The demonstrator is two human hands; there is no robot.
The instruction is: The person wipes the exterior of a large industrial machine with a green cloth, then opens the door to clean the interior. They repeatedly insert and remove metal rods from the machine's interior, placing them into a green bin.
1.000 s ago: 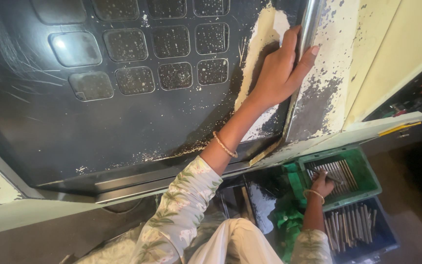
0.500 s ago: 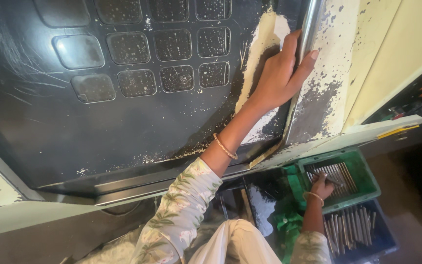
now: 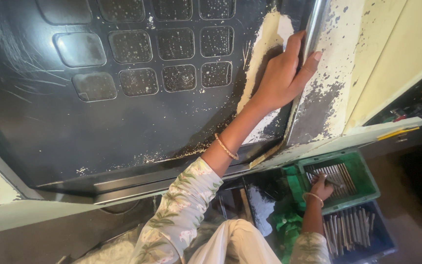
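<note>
Machine door point(image 3: 123, 122): dark panel w/ grid of square windows, paint flaking at edge.
Left hand point(image 3: 282, 76): clenched round steel door handle point(image 3: 313, 24), arm raised.
Right hand point(image 3: 321, 187): down in green bin point(image 3: 367, 168), fingers on metal rods point(image 3: 335, 175); grip on one – can't tell.
Blue bin point(image 3: 382, 239): more rods, just below.
Step, prob.: picking a rod w/ door held; next calls for firm pinch on one.

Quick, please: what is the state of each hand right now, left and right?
Left hand: closed around the metal bar on the dark machine door.
Right hand: in the green crate, on the metal rods; grip cannot be told.
</note>
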